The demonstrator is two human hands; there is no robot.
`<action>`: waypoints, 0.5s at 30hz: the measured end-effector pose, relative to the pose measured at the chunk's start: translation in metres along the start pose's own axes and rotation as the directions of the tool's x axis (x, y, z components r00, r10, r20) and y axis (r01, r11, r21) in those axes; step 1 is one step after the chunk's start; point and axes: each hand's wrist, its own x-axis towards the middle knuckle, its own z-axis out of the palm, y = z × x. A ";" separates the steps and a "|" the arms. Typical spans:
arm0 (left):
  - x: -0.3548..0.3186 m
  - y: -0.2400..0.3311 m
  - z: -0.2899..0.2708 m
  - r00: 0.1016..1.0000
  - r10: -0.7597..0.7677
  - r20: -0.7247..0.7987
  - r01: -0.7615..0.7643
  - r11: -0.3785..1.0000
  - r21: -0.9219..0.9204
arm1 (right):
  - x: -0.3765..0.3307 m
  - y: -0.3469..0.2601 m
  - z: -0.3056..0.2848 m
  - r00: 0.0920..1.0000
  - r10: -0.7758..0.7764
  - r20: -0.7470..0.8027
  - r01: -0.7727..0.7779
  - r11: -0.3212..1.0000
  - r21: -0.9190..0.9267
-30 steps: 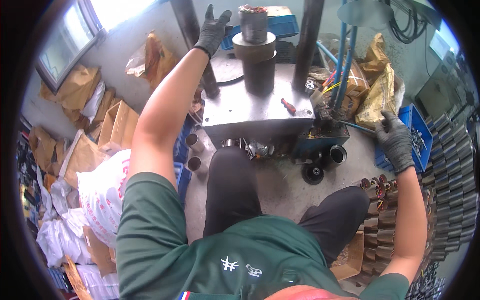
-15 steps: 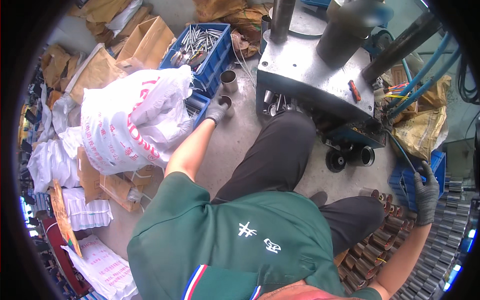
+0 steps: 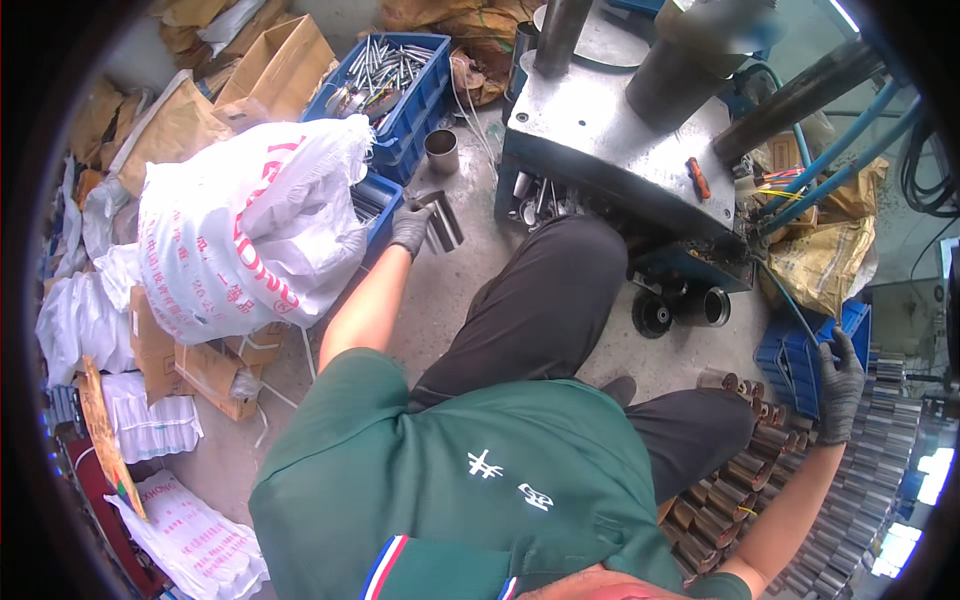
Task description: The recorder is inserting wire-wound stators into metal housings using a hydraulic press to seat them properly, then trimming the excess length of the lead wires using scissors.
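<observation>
My left hand (image 3: 410, 227), in a grey glove, grips a short metal cylinder (image 3: 440, 224) by its edge; the cylinder is tilted so that its shiny side shows. Just beyond it an open-topped metal cylinder (image 3: 441, 152) stands upright on the floor. Close by on the left is a small blue crate (image 3: 378, 218) with metal pieces inside. My right hand (image 3: 840, 385), gloved in grey too, is out to the far right with its fingers apart. It is beside a blue bin (image 3: 790, 362) and the end of a thin blue tube (image 3: 790, 300); whether it touches either I cannot tell.
Ahead stands a heavy press (image 3: 620, 130) with thick columns and an orange-handled screwdriver (image 3: 698, 178) on its plate. A large white sack (image 3: 250, 230) lies left. Rows of metal cylinders (image 3: 800, 520) fill the lower right. A blue crate (image 3: 425, 85) of metal rods stands beyond.
My left hand has tilted the metal cylinder over from upright, turning its side toward view. The whole view has shifted slightly; my right hand stays beside the blue bin.
</observation>
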 end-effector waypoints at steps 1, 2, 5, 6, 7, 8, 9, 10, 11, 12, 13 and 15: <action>-0.006 0.001 -0.012 0.994 -0.092 0.062 0.108 0.937 -0.334 | 0.003 0.002 0.003 1.000 -0.013 -0.008 0.013 1.000 -0.009; -0.022 0.032 -0.006 0.972 -0.142 0.187 0.229 0.749 -0.622 | -0.001 0.008 -0.004 1.000 0.003 -0.023 -0.004 1.000 -0.021; -0.030 0.080 -0.051 0.925 0.111 0.362 0.322 0.274 -0.906 | 0.002 0.007 -0.002 0.998 0.002 -0.065 0.000 1.000 0.028; -0.043 0.120 -0.055 0.888 0.230 0.399 0.380 0.122 -0.917 | 0.003 0.007 -0.005 0.998 0.035 -0.046 -0.032 0.998 0.056; -0.062 0.168 -0.061 0.877 0.324 0.355 0.328 0.135 -0.935 | 0.004 0.006 -0.008 0.997 0.067 -0.030 -0.064 0.994 0.084; -0.071 0.190 -0.068 0.877 0.335 0.343 0.310 0.149 -0.939 | 0.005 0.003 -0.005 0.997 0.064 -0.037 -0.059 0.992 0.108; -0.076 0.210 -0.069 0.834 0.443 0.329 0.316 0.105 -0.943 | 0.006 -0.001 -0.003 0.998 0.038 -0.051 -0.035 0.997 0.068; -0.082 0.230 -0.067 0.778 0.547 0.309 0.331 0.062 -0.942 | 0.006 -0.005 -0.002 0.998 0.015 -0.066 -0.014 1.000 0.026; -0.099 0.260 -0.060 0.802 0.513 0.305 0.265 0.151 -0.952 | 0.003 -0.010 -0.003 0.996 0.027 -0.086 -0.024 0.999 0.037; -0.108 0.277 -0.055 0.789 0.531 0.309 0.263 0.162 -0.951 | -0.001 -0.019 -0.004 0.995 -0.015 -0.101 0.012 0.999 -0.032; -0.115 0.292 -0.050 0.778 0.541 0.320 0.307 0.119 -0.944 | -0.003 -0.026 -0.004 0.992 -0.056 -0.115 0.044 0.994 -0.103; -0.120 0.319 -0.043 0.740 0.566 0.364 0.404 0.059 -0.913 | -0.003 -0.030 -0.005 0.991 -0.047 -0.126 0.039 0.997 -0.069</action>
